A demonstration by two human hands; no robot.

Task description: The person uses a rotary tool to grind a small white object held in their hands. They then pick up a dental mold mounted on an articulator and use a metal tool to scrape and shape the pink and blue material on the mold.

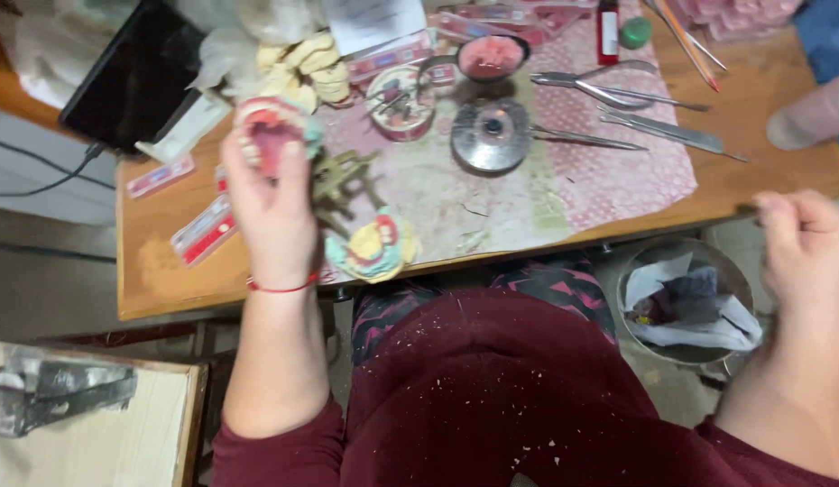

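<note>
Lap: a dark red garment (492,388) speckled with pale crumbs fills the near foreground, both sleeves reaching forward.
Bin: a round waste bin (683,302) holding crumpled paper stands on the floor under the table edge, just beside the right forearm.
Right hand: the right hand (803,252) hangs off the table's near right corner, fingers loosely curled, holding nothing visible.
Table edge: a yellow and teal dental cast (374,245) sits at the wooden table (158,271) rim, with a brass-coloured articulator frame (343,185) behind it.
Left hand: the left hand (273,212), a red thread at the wrist, closes around a pink denture model (271,131) raised above the table's left part.
Beyond: a round metal lid (490,135), a pink-filled bowl (492,56), metal pliers (609,88) and a dark tablet (131,72).
</note>
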